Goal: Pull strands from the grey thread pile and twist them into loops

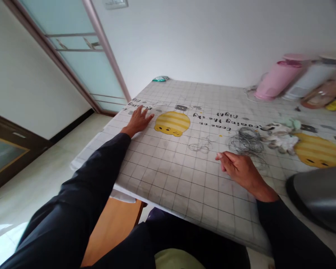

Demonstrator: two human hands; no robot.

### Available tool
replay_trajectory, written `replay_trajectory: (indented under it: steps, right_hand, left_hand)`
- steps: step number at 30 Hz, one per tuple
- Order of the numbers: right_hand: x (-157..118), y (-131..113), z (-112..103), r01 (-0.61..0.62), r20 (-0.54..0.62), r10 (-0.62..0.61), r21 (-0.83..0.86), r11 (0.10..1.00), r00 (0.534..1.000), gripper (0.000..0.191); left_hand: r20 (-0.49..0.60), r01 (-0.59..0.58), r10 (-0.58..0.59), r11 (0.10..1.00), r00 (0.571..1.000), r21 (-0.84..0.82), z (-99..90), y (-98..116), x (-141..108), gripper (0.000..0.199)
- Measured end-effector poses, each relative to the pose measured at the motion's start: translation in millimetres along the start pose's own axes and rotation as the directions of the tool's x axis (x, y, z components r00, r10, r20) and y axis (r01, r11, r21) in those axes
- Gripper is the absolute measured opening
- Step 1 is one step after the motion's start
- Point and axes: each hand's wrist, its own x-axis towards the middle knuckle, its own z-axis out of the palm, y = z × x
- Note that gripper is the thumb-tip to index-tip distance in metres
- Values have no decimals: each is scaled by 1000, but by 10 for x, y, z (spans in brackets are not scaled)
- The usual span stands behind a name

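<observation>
My left hand (138, 121) lies on the patterned tablecloth (182, 175) near its left side, fingers spread, with nothing visible in it. My right hand (239, 171) is closed in a pinch just above the cloth at the right; what it holds, if anything, is too small to make out. Beyond its fingertips is a thin loose loop of grey wire (201, 145). Just behind the right hand sits a larger tangle of grey wire (245, 141). A crumpled pair of whitish gloves (281, 139) touches the right side of that tangle.
A grey metal cylinder-like container (322, 196) stands at the right edge. Pink (280, 76) and white (310, 80) bottle-shaped items stand at the back right by the wall. A small green-and-white packet (160, 79) lies at the far corner. An orange-brown wooden seat (113, 228) is below the table edge.
</observation>
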Motion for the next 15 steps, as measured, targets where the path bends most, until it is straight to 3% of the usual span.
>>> replay_trajectory:
  steps: [3, 6, 8, 10, 12, 15]
  right_hand:
    - [18, -42, -90, -57, -170, 54, -13, 998, 984, 55]
    - [41, 6, -213, -168, -394, 171, 42, 985, 903, 43]
    - [53, 81, -282, -191, -498, 183, 35, 981, 848, 36]
    - [67, 162, -309, -190, -543, 143, -31, 981, 827, 33]
    - [84, 224, -288, -174, -542, 87, -111, 978, 836, 32]
    - [111, 264, -193, -99, -484, -10, -200, 975, 875, 33]
  left_hand:
    - [-152, -85, 70, 992, 986, -94, -61, 220, -108, 69]
    - [-190, -211, 168, 948, 967, -237, -150, 566, -229, 49]
    - [-148, -233, 193, 911, 970, -340, -199, 854, -327, 44]
    - [-73, -228, 217, 878, 973, -422, -216, 1154, -435, 39]
    - [7, -234, 270, 846, 963, -479, -191, 1433, -544, 33]
    - [142, -297, 410, 822, 901, -487, -91, 1760, -687, 39]
